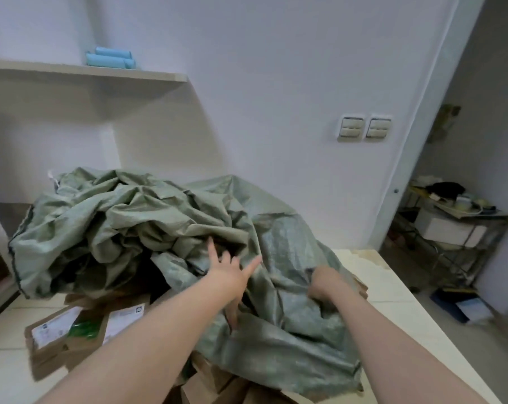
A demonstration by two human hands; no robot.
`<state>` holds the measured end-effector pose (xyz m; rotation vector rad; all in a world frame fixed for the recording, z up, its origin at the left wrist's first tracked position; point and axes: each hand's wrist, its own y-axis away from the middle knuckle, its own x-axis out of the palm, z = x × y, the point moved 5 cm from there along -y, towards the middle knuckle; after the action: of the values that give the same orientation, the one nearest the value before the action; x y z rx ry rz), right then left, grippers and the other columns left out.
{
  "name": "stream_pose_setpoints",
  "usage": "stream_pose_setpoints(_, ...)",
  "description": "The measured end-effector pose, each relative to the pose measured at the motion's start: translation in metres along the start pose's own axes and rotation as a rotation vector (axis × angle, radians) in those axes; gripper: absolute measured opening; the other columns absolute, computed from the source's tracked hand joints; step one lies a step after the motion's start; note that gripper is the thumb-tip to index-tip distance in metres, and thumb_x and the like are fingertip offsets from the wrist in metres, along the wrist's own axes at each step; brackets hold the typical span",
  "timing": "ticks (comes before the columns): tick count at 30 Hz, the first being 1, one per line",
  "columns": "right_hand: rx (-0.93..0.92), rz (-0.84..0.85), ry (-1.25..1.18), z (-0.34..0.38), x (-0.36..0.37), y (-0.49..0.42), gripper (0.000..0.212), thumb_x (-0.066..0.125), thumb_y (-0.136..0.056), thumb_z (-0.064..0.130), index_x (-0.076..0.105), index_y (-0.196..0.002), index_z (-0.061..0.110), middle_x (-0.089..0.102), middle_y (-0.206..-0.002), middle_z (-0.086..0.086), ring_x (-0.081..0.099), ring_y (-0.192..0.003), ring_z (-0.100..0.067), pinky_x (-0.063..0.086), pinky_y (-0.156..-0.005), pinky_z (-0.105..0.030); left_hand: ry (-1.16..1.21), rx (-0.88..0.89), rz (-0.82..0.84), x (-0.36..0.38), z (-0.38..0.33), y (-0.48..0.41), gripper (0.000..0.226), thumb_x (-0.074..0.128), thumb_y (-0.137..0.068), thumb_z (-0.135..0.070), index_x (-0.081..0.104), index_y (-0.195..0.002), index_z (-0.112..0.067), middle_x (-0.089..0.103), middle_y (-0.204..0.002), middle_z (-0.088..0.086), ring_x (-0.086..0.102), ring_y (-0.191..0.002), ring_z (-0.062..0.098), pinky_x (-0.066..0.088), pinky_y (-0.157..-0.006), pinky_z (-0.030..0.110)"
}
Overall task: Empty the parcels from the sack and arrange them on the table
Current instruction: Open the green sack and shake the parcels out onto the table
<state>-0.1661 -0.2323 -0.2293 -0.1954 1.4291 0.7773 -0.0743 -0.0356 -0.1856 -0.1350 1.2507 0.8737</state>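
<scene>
The woven green sack [136, 217] lies crumpled on the table [398, 293], draped over brown cardboard parcels [69, 330] that poke out at its near and left edges. The left hand [232, 277] rests on the cloth with fingers spread; the right hand [325, 282] bunches a fold, fingers curled into it. The sack looks light, limp and slick, best taken by a gathered handful or its hem. The parcels seem flat and stiff, easily lifted by their edges.

Setting: small storeroom or parcel back room. Labelled brown parcels [54, 328] and woven sack [130, 211] on table [392, 301]. Wall shelf [86, 72] with blue rolls [110, 58]; cluttered wire rack [451, 228] past door frame [416, 141].
</scene>
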Motion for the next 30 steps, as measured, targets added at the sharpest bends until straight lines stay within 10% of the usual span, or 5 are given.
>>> stream_pose_setpoints(8,-0.351,-0.290,-0.717,0.066,-0.097,0.018,0.028,0.047,-0.099,0.018,0.070,-0.113,0.014,0.068,-0.120,-0.008,0.061,-0.113,-0.026,0.046,-0.097,-0.031,0.585,-0.294,-0.488,-0.045,0.079,-0.004,0.094,0.055,-0.094,-0.023,-0.018,-0.151,-0.039,0.041,-0.139,0.017,0.052,-0.116,0.034,0.049,-0.085,0.043)
stream_pose_setpoints(15,-0.793,-0.256,-1.220,0.157,-0.165,0.073,0.022,0.043,-0.102,0.010,0.064,-0.099,0.014,0.066,-0.092,-0.004,0.062,-0.085,-0.016,0.052,-0.079,-0.026,0.310,-0.294,-0.798,-0.100,0.107,0.015,0.139,0.077,-0.072,-0.048,-0.046,-0.136,-0.033,-0.029,-0.157,0.009,-0.022,-0.145,0.039,-0.008,-0.106,0.075)
stream_pose_setpoints(18,-0.872,-0.053,-1.368,0.178,-0.166,0.085,0.024,0.042,-0.103,0.008,0.062,-0.092,0.015,0.067,-0.084,-0.003,0.063,-0.074,-0.012,0.054,-0.075,-0.028,0.506,-0.244,-0.777,-0.096,0.116,0.010,0.135,0.072,-0.074,-0.056,-0.047,-0.134,-0.035,0.012,-0.162,0.001,0.006,-0.150,0.029,-0.013,-0.102,0.076)
stream_pose_setpoints(22,-0.838,0.050,-1.160,0.173,-0.125,0.070,0.020,0.048,-0.101,0.012,0.065,-0.093,0.019,0.068,-0.096,-0.010,0.065,-0.086,-0.019,0.053,-0.090,-0.036,0.476,-0.179,-0.660,-0.060,0.120,0.000,0.082,0.053,-0.093,-0.031,-0.003,-0.152,-0.040,0.049,-0.138,-0.002,0.054,-0.122,0.025,0.007,-0.112,0.068)
stream_pose_setpoints(30,-0.498,-0.149,-0.681,0.131,-0.069,0.015,0.057,0.060,-0.087,0.057,0.055,-0.129,0.020,0.058,-0.131,-0.003,0.056,-0.118,-0.020,0.046,-0.098,-0.033,0.419,-0.490,-0.587,-0.025,0.153,-0.009,0.035,0.047,-0.097,-0.016,0.054,-0.128,-0.030,0.035,-0.122,0.010,0.045,-0.110,0.029,0.042,-0.070,0.034)
